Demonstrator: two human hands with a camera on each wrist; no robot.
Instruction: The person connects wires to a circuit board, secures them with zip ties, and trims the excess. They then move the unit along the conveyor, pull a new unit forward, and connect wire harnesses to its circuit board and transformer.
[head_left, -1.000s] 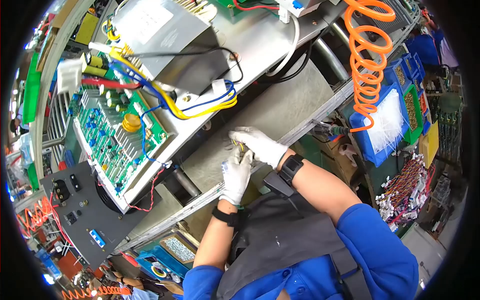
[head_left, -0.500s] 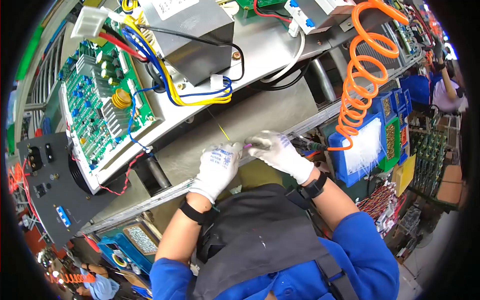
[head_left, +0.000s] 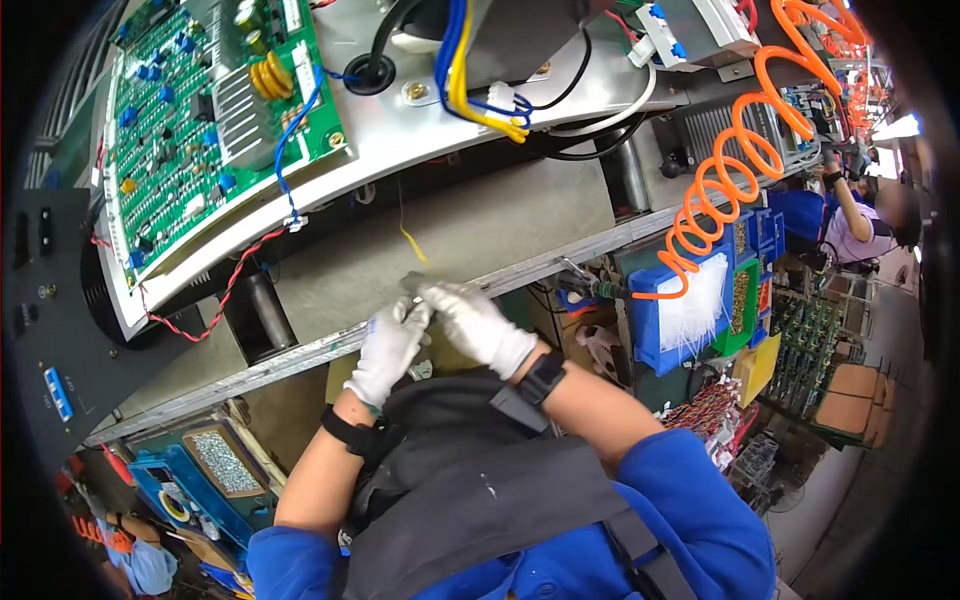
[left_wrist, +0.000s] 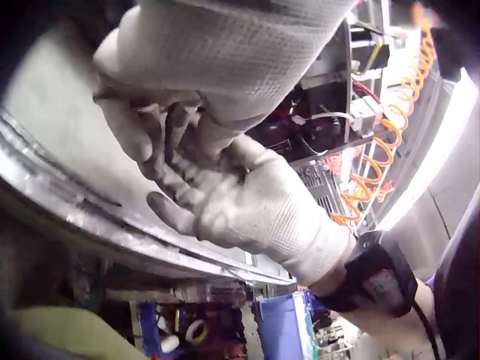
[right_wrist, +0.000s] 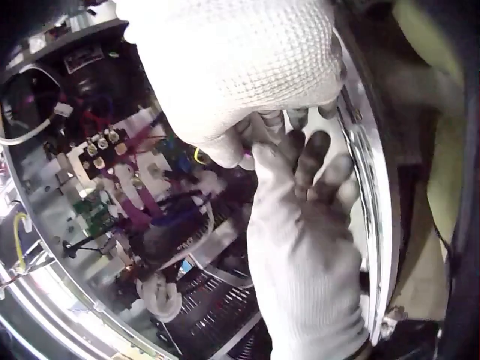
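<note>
A thin wire (head_left: 413,243) with a yellow end hangs from beneath the metal chassis (head_left: 370,135) and runs down to my gloved fingers. Both hands meet just beyond its end, over the bench's front edge. My left hand (head_left: 385,345) pinches at the wire with thumb and fingers together. From the other side, my right hand (head_left: 475,325) pinches at the same spot, its fingertips against the left ones. In the right wrist view a bit of yellow wire (right_wrist: 201,156) shows beside the right fingertips; the fingers hide the rest.
A green circuit board (head_left: 230,150) is mounted on the chassis at left, with a red twisted wire (head_left: 235,285) below. An orange coiled hose (head_left: 740,160) hangs at right, above a blue bin (head_left: 685,310) of white ties. A metal rail (head_left: 340,345) crosses before me.
The hands, slightly apart half a second ago with a purple bit at the right fingertips, are together again. The view has shifted, so the chassis appears higher.
</note>
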